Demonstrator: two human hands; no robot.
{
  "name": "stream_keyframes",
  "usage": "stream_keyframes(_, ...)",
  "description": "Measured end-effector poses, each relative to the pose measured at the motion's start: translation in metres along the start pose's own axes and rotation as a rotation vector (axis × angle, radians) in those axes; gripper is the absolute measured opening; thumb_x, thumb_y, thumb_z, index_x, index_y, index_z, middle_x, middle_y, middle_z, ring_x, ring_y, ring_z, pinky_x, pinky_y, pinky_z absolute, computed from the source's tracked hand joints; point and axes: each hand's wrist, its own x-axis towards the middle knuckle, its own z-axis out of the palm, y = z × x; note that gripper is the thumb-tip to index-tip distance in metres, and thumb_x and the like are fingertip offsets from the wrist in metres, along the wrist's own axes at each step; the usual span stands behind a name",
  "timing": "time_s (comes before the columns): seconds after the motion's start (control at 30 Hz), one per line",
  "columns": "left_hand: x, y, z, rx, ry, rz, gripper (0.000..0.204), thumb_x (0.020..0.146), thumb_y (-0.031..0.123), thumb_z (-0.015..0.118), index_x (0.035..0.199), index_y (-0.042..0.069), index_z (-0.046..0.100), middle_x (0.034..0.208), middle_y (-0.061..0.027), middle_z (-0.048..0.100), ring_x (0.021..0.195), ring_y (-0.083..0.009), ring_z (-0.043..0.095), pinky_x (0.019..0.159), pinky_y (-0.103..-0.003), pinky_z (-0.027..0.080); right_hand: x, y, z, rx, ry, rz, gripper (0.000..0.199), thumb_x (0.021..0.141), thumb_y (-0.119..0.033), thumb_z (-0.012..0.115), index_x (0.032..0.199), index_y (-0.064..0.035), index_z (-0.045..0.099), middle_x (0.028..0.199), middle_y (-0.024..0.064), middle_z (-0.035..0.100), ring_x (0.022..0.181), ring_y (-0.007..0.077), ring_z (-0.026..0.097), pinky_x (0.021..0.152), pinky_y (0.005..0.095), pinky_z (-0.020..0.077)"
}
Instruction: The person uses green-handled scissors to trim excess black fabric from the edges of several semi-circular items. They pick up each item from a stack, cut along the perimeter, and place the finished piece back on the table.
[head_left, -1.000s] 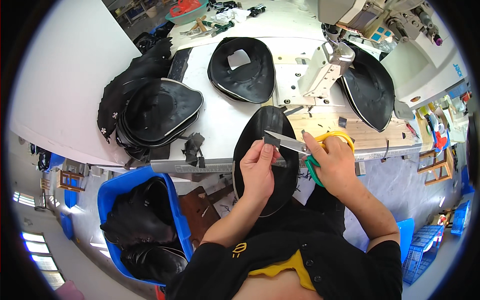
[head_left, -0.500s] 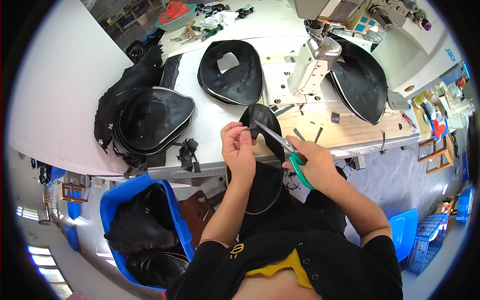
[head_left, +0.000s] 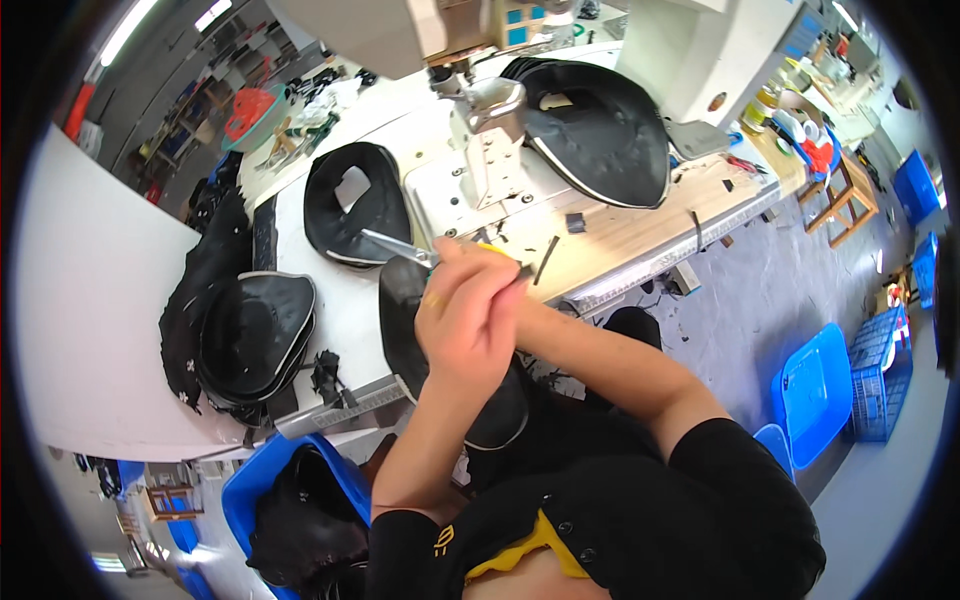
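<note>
My left hand (head_left: 465,325) is raised in front of the right one, its fingers curled together around a small black scrap (head_left: 525,272). Behind it, my right hand (head_left: 455,250) is mostly hidden and holds scissors (head_left: 400,246), whose blades point left; their handle is largely covered. Below both hands, a curved black leather-like piece (head_left: 400,310) hangs over the table edge toward my lap. Beyond the blades lies a stack of black shaped pieces (head_left: 375,225) with a white patch on top.
A sewing machine (head_left: 490,150) stands ahead, with more black pieces (head_left: 600,130) at its right. On the left are another stack (head_left: 255,330) and black scraps (head_left: 328,378). A blue bin (head_left: 240,490) holds black pieces below the table's ruled edge (head_left: 370,400).
My left hand has lifted away from the black piece and crossed rightward in front of my right hand. The scissors have left the piece. My view has turned to the right.
</note>
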Motion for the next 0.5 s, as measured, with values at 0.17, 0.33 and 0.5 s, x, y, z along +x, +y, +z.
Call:
stream_keyframes(0.17, 0.036, -0.034, 0.066, 0.329, -0.585, -0.015, 0.008, 0.076, 0.01, 0.065, 0.08, 0.003, 0.063, 0.081, -0.0128, 0.06, 0.069, -0.0307, 0.06, 0.062, -0.038, 0.049, 0.008, -0.037, -0.02, -0.364, 0.022, -0.024, 0.045, 0.073, -0.027, 0.065, 0.104, 0.0007, 0.047, 0.079, 0.017, 0.056, 0.068, 0.0302, 0.059, 0.06, 0.0376, 0.0448)
stream_keyframes(0.33, 0.027, -0.063, 0.122, 0.458, -0.64, 0.006, 0.008, 0.075, 0.01, 0.06, 0.072, 0.003, 0.063, 0.079, -0.0136, 0.061, 0.071, -0.0297, 0.063, 0.063, -0.04, 0.05, 0.013, -0.046, -0.038, -0.347, -0.098, 0.121, 0.042, 0.07, -0.028, 0.067, 0.096, -0.0002, 0.048, 0.073, 0.0188, 0.055, 0.061, 0.03, 0.059, 0.054, 0.0383, 0.0455)
stream_keyframes(0.5, 0.016, -0.06, 0.132, 0.502, -0.764, 0.152, 0.008, 0.07, 0.009, 0.057, 0.071, 0.004, 0.063, 0.08, -0.0129, 0.061, 0.072, -0.028, 0.063, 0.064, -0.04, 0.051, 0.012, -0.043, -0.034, -0.396, -0.056, 0.077, 0.032, 0.07, -0.021, 0.061, 0.089, 0.0008, 0.049, 0.067, 0.0179, 0.056, 0.052, 0.0272, 0.06, 0.045, 0.0357, 0.0462)
